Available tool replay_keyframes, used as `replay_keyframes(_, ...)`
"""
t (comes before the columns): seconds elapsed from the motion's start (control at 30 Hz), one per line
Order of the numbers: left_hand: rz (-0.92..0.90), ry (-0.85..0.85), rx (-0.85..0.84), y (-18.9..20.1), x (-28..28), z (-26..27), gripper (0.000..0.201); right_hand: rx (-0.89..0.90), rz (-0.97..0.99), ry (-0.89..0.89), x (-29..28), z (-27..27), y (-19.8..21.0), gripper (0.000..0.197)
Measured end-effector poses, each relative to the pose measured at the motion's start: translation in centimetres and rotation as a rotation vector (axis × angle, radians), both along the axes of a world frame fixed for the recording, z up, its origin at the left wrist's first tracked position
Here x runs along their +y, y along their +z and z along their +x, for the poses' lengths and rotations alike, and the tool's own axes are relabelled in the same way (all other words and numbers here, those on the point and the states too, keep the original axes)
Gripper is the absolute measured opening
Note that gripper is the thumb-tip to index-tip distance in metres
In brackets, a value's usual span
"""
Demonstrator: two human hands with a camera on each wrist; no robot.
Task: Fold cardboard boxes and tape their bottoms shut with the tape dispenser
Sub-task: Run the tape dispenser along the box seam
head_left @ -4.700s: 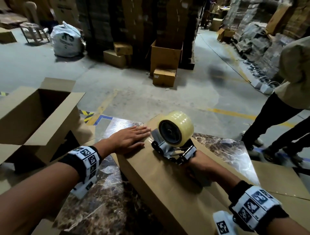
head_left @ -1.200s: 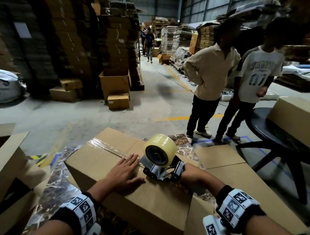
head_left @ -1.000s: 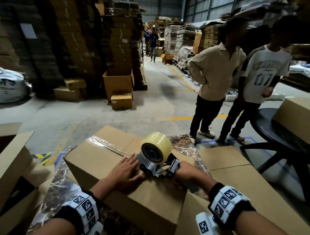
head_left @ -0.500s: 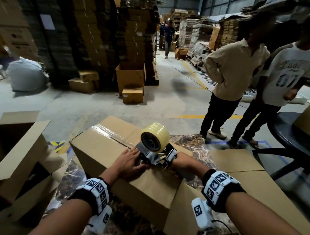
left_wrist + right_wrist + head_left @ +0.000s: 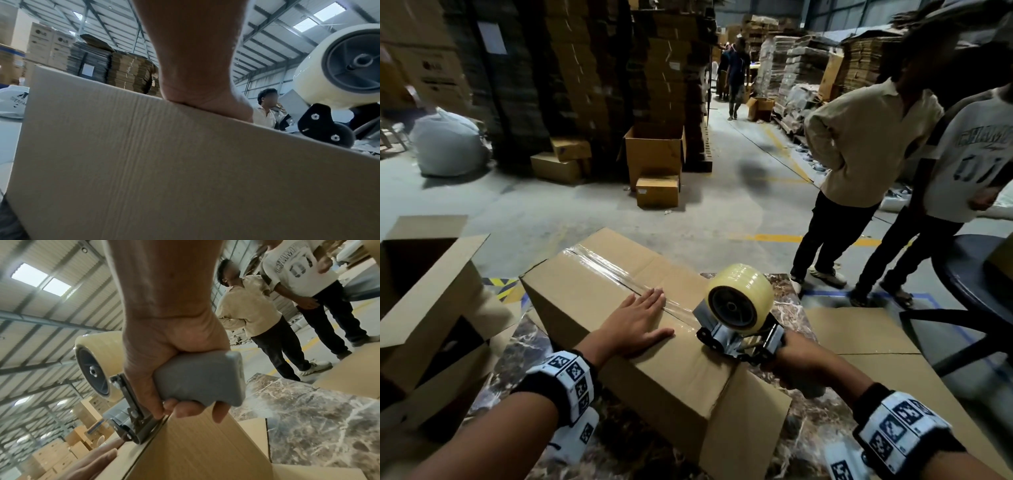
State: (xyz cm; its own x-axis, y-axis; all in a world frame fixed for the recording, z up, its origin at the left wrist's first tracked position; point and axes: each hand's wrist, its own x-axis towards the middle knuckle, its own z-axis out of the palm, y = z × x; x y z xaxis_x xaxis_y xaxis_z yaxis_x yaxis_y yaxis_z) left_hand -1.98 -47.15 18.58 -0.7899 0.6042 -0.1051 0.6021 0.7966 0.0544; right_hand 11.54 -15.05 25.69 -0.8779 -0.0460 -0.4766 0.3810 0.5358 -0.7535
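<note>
Cardboard box (image 5: 654, 370) on marble table (image 5: 808, 431), left hand (image 5: 635, 327) flat on its taped seam, fingers straight, right hand (image 5: 796, 365) gripping tape dispenser (image 5: 739, 315) at box's near end

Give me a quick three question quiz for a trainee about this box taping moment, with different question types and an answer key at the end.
1. True or false: the left hand lies flat on top of the cardboard box.
2. The right hand grips which part of the tape dispenser? A) the tape roll B) the grey handle C) the roller
3. Fill in: a strip of clear ____ already runs along the box's centre seam, from the far edge to the dispenser.

Key
1. True
2. B
3. tape
</note>
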Motion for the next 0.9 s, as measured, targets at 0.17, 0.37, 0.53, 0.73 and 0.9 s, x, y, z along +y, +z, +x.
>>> replay_keyframes(0.17, 0.015, -0.033, -0.039, 0.5, 3.5, 3.5, 0.110, -0.023, -0.026, 0.007, 0.5, 0.0, -0.1, 0.015)
replay_keyframes(0.37, 0.054, 0.105, -0.071, -0.1, 7.9, 7.6, 0.130, -0.022, -0.031, 0.023, 0.5, 0.1, -0.3, 0.016)
replay_keyframes(0.53, 0.017, 0.237, -0.139, -0.4, 9.1, 9.0, 0.145, -0.018, -0.043, 0.039, 1.0, 0.1, -1.2, 0.021)
replay_keyframes(0.73, -0.003, 0.302, -0.114, 0.1, 10.0, 9.7, 0.133, 0.032, -0.076, 0.045, 1.1, 0.2, -1.1, 0.007)
replay_keyframes(0.9, 0.006, 0.338, -0.070, 0.2, 10.1, 10.2, 0.135, 0.020, -0.161, -0.013, 2.3, 1.6, -1.2, 0.011)
